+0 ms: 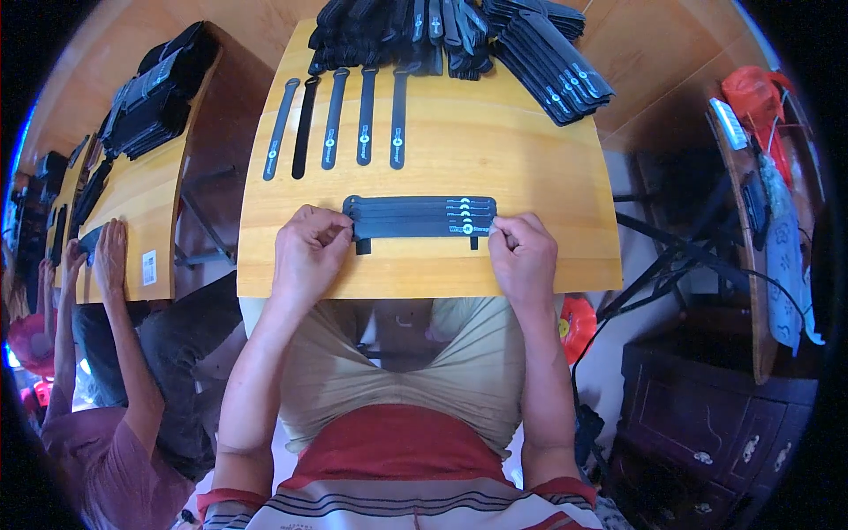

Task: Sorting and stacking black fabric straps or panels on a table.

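Observation:
Several black hook-and-loop straps lie overlapped side by side as a flat strap bundle (402, 215) near the table's front edge. My left hand (311, 246) pinches its left end, where the strap loops are. At the printed right end, my right hand (523, 252) pinches the nearest strap between thumb and fingers. Two short dark tabs poke out from under the bundle's near edge, one by each hand. Beyond the bundle, several single straps stand in a row, among them a grey strap (334, 119) with its print up and a plain black strap (305, 128).
A heap of loose straps (389, 35) covers the table's far edge, with stacked strap bundles (556, 75) at the far right. On the left, a co-worker's hands (108, 256) work at another table (163, 216) holding a strap pile (150, 106). A narrow wooden shelf (746, 256) stands at right.

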`<state>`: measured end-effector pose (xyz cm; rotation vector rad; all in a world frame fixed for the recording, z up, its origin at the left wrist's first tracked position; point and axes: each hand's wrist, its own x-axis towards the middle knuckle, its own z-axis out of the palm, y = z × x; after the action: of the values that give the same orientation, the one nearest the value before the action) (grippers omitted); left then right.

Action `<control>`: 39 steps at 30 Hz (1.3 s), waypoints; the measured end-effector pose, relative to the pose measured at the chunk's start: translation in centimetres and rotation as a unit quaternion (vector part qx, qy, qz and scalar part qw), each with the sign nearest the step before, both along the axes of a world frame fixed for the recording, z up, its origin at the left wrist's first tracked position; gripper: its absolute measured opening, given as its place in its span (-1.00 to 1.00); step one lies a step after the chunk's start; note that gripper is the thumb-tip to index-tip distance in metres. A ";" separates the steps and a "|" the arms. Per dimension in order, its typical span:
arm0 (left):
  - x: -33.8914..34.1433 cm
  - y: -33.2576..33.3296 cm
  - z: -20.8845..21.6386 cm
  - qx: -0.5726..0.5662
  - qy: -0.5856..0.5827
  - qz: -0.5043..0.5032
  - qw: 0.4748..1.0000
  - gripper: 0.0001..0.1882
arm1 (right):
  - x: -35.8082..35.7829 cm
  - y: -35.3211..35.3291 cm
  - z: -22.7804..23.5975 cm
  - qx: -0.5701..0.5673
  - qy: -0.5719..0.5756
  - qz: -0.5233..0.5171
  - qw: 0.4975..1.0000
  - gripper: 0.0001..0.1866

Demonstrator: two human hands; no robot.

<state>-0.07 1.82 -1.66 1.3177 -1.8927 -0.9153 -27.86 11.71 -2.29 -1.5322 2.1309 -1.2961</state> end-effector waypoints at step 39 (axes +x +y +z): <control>-3.4 5.3 0.6 -0.250 -0.297 -0.191 0.901 -0.36 | 5.9 1.7 0.0 0.025 0.299 0.145 0.943 -0.58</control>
<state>-3.46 7.08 -1.06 0.9773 -2.6922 -0.1343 -21.95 13.45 -2.29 -2.3343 2.0925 -0.7286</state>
